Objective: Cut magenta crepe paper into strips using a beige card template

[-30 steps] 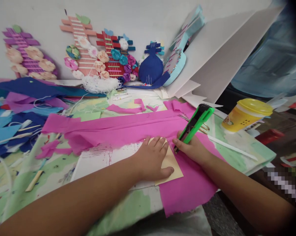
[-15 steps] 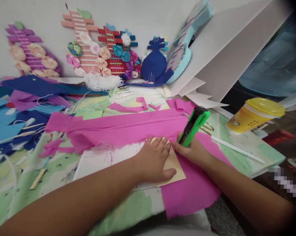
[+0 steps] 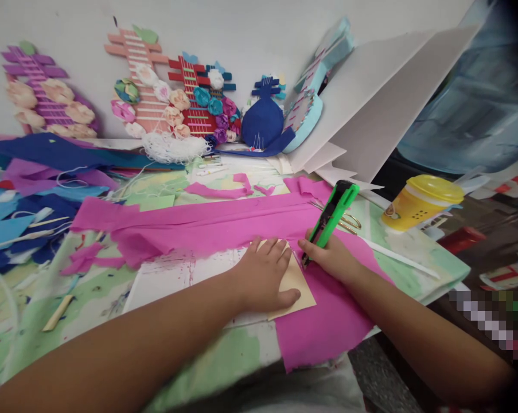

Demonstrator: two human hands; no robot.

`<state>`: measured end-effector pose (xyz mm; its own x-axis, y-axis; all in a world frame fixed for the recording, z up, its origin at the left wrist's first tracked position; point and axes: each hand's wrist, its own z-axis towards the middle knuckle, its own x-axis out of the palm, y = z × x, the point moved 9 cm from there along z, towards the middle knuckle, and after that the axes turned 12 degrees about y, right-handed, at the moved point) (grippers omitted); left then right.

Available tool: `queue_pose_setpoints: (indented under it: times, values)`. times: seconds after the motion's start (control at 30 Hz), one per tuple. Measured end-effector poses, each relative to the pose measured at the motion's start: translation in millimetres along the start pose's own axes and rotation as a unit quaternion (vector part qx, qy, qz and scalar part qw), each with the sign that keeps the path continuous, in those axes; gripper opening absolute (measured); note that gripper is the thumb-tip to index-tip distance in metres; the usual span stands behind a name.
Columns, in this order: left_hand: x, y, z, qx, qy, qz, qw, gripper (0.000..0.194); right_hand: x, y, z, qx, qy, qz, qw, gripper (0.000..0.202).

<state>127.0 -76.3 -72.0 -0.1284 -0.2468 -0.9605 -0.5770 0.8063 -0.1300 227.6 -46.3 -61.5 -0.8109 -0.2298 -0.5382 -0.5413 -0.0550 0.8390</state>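
My left hand lies flat with its fingers spread on a cream card. Under the card are bright pink crepe paper and a white board with dark pink marks. My right hand is closed around a green and black utility knife. The knife is tilted, its lower end down at the pink paper beside the card's right edge. Whether the blade touches the paper I cannot tell. Gold-handled scissors lie just behind the right hand, partly hidden by the knife.
Decorated felt instruments, among them a dark blue one, lean on the wall. White string lies before them. Blue and purple scraps are heaped at left. A yellow cup stands near the table's right edge, with a white strip nearby.
The view has shifted slightly. The knife's lower end now shows below my right fingers, a little nearer to me along the card's edge. My left hand stays on the card.
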Motion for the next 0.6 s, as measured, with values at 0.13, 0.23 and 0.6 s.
queue_pose_setpoints:
  times: [0.13,0.23,0.6]
  values:
    - [1.1,0.3,-0.3,-0.008,0.017,-0.007,1.0,0.077,2.3,0.6,-0.3,-0.006,-0.001,-0.049,0.999,0.031]
    - [1.7,0.4,-0.9,-0.012,0.026,-0.01,1.0,0.077,4.6,0.7,-0.9,-0.011,0.004,-0.078,0.997,0.032]
    - [3.4,0.5,-0.1,-0.007,0.022,0.004,1.0,0.076,-7.6,-9.4,0.5,-0.008,-0.031,0.061,0.998,0.032]
